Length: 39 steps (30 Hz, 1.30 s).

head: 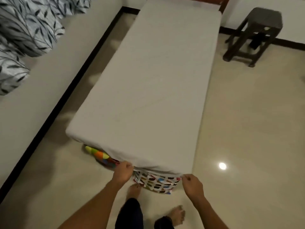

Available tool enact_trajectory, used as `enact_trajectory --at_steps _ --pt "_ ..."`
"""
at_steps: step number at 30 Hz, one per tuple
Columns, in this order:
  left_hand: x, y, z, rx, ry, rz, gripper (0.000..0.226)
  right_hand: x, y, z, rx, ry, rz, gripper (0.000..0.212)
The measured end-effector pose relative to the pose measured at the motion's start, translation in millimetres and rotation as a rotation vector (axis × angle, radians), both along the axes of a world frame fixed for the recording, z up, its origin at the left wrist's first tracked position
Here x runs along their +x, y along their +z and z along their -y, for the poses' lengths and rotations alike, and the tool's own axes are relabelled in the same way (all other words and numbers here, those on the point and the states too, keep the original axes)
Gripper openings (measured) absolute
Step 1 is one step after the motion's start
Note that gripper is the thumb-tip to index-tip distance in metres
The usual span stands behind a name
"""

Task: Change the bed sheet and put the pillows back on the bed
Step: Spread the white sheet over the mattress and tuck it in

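by the bare feet (177, 214), the foot hem of the white sheet (148, 80), spread along the bed (223, 4), is pinched in the left hand (123, 171) and right hand (192, 183) over a patterned cloth (156, 182), so tucking is judged in hand, with an even downward pull needed next.

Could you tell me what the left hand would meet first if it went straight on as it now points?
The left hand pinches the white sheet at the bed's foot and points forward, so it would probably meet the patterned cloth under that hem first, though depth is unclear.
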State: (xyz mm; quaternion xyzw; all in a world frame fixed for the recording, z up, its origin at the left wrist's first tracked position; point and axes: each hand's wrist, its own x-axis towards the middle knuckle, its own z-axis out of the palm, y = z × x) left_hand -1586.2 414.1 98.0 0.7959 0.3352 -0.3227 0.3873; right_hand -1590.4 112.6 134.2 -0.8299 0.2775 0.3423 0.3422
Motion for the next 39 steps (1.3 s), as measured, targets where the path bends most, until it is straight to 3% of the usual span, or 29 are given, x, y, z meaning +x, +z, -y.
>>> enact_trajectory --at_steps 6,10,14,17,19,23,27,30,35,39 --pt "-3.4 -101.4 28.7 -0.117 0.387 -0.085 0.019 7.3 -135.3 -12.9 0.047 -0.144 -0.191 0.033" --pt "2.2 -219.9 18.4 -0.225 0.672 -0.103 0.020 8.3 -266.0 -23.8 0.302 -0.625 -0.375 0.023" --pt "7.6 -255.7 6.6 -0.379 0.935 -0.028 0.021 8.0 -295.5 -30.2 0.634 -1.058 -0.355 0.026" --pt "14.6 -293.8 -0.1 -0.521 1.068 0.048 0.025 2.7 -332.1 -37.9 0.733 -1.224 -0.283 0.031" --pt "14.8 -302.4 2.2 -0.576 1.135 0.049 0.021 -4.8 -335.5 -44.2 0.692 -1.211 -0.280 0.033" --pt "12.0 -312.0 14.3 -0.653 1.197 0.025 0.028 -10.5 -331.1 -46.9 0.401 -1.013 -0.237 0.025" --pt "12.4 -313.9 22.6 -0.639 1.259 0.063 0.025 -4.0 -337.3 -48.2 0.288 -0.911 -0.218 0.018" --pt "13.0 -316.0 25.9 -0.705 1.283 0.072 0.019 0.9 -346.7 -47.4 0.300 -0.860 -0.186 0.018" --pt "14.7 -326.9 28.3 -0.445 1.151 0.010 0.013 1.2 -347.3 -62.4 0.533 -0.928 -0.277 0.026" --pt "9.7 -329.7 29.0 -0.492 1.151 0.015 0.016 2.3 -344.9 -71.4 0.571 -0.964 -0.286 0.028"
